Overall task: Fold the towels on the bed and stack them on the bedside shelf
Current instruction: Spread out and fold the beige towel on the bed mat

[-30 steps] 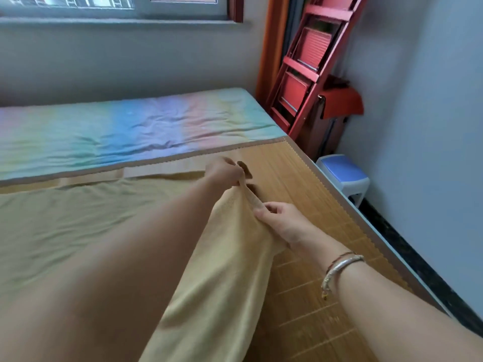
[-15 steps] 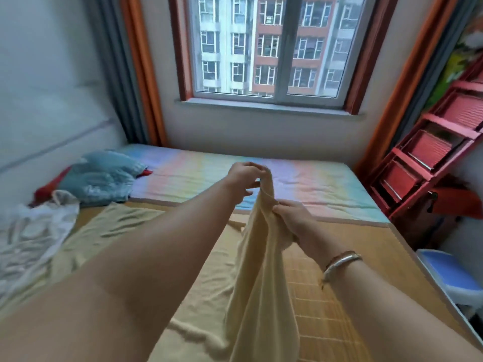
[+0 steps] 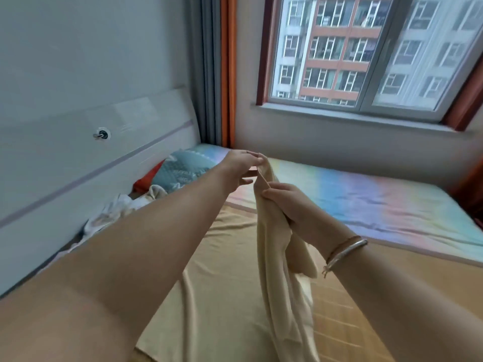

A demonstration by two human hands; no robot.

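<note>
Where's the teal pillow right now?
Head view, left of centre: the teal pillow lies by the headboard, just beyond the left hand, above the white cloth.

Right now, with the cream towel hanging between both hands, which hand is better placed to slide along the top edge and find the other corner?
Probably the right hand. The left hand already pinches the cream towel at its top corner, while the right grips the bunched cloth just below.

- Our left hand (image 3: 241, 165) reaches forward, arm outstretched, fingertips pinching.
- Our right hand (image 3: 295, 207) sits just below it, fingers curled, wrist bent.
</note>
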